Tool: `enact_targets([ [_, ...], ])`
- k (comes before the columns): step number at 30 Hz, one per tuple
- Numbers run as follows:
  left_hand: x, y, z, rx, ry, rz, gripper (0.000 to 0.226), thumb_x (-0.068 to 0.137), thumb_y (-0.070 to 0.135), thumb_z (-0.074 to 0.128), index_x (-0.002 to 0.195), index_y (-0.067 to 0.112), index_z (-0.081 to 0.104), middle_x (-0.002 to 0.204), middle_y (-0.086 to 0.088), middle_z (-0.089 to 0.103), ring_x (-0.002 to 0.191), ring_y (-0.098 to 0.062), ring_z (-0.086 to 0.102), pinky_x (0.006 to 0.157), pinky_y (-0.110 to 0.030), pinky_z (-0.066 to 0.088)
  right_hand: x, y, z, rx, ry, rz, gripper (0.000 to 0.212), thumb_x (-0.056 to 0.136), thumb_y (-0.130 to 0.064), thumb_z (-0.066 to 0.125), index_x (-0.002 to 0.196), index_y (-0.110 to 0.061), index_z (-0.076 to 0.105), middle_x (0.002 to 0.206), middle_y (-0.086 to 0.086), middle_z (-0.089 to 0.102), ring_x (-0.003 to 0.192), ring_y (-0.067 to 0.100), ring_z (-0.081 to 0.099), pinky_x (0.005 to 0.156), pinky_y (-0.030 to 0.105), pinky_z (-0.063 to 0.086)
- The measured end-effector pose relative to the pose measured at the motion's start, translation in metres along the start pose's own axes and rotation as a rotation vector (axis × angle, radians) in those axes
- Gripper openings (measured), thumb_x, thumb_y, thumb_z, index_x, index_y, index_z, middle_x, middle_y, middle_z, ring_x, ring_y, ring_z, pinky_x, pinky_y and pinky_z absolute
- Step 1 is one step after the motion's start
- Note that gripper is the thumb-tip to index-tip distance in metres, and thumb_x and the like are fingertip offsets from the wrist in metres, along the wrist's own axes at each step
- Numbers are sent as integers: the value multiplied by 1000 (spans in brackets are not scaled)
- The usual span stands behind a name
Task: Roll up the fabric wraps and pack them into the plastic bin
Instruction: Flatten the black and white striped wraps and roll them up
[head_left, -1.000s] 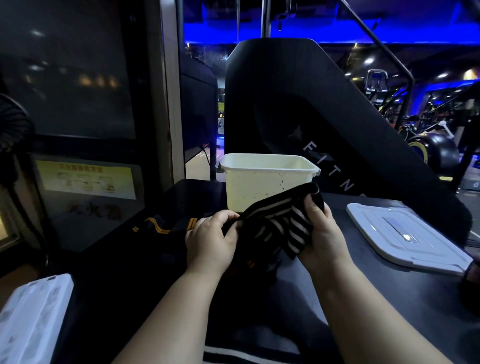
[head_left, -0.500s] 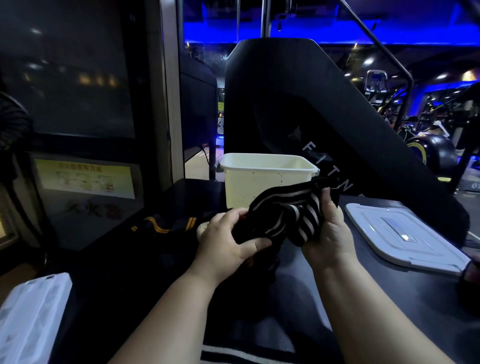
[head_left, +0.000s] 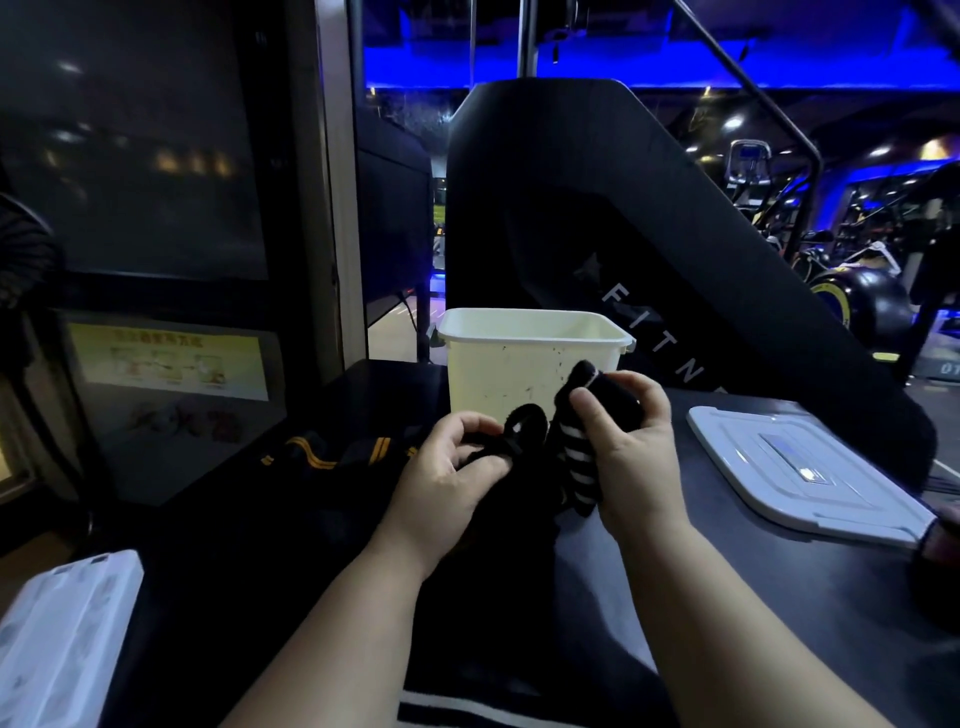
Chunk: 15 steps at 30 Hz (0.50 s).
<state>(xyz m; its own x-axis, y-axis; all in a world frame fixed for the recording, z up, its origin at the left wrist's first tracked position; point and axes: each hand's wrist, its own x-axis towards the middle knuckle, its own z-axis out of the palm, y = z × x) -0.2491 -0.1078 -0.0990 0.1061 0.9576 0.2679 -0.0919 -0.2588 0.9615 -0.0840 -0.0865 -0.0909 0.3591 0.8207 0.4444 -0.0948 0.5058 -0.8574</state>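
Observation:
A black wrap with white stripes (head_left: 574, 457) hangs between both hands just in front of the cream plastic bin (head_left: 524, 364). My right hand (head_left: 631, 447) grips its bunched striped part, thumb on the near side. My left hand (head_left: 447, 467) pinches the wrap's black loop end (head_left: 524, 426). The rest of the wrap trails down toward me, its striped tail (head_left: 467, 709) at the bottom edge. A second dark wrap with yellow stripes (head_left: 332, 452) lies on the black table to the left.
The bin's white lid (head_left: 800, 467) lies flat on the table at the right. Another white lid or tray (head_left: 57, 639) sits at the lower left. A black fitness machine panel (head_left: 649, 234) rises right behind the bin. A dark object pokes in at the right edge (head_left: 940, 571).
The right hand has turned the striped bundle upright and closed around it. My left hand has shifted from the striped band to pinching the black loop end.

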Motion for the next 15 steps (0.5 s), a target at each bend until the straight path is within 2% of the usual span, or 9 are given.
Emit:
enact_targets([
  [3,2,-1,4,4,-2,7,14,91,6,62,105,10,61,85,-6,69,79,-20,66,71,-30,54,1,1,-3,18,-1,39,30,70,-35,79,92,-38,59,105,-2,66,95,17,67,83,33,54],
  [6,5,-2,5,-24,76,19,3,93,6,59,93,4,57,80,-11,66,74,-22,62,62,-27,51,-3,0,-2,13,-141,54,37,59,-42,77,92,-37,62,101,3,69,89,19,69,77,35,56],
  [8,7,-3,4,-55,123,18,9,93,6,60,86,5,55,77,-16,63,72,-27,60,60,-29,50,-5,1,-2,-52,-235,52,35,61,-40,77,93,-37,63,92,-3,71,82,15,69,72,33,56],
  [10,8,-4,4,-65,149,30,13,90,8,65,82,5,55,77,-18,62,73,-28,58,63,-33,48,-6,2,-3,-123,-303,47,29,73,-29,79,96,-38,63,88,-8,71,81,13,68,73,33,56],
  [12,10,-5,5,-72,166,34,19,79,19,71,76,8,56,75,-16,62,71,-28,58,65,-36,47,-6,3,-3,-176,-348,39,32,78,-23,79,102,-37,63,95,-6,71,85,16,69,75,33,56],
  [15,9,-4,7,-56,178,59,38,62,36,70,74,4,54,72,-15,58,70,-27,55,66,-41,45,-7,3,0,-229,-393,63,51,65,-38,87,109,-39,62,109,-2,69,95,23,68,78,34,56],
])
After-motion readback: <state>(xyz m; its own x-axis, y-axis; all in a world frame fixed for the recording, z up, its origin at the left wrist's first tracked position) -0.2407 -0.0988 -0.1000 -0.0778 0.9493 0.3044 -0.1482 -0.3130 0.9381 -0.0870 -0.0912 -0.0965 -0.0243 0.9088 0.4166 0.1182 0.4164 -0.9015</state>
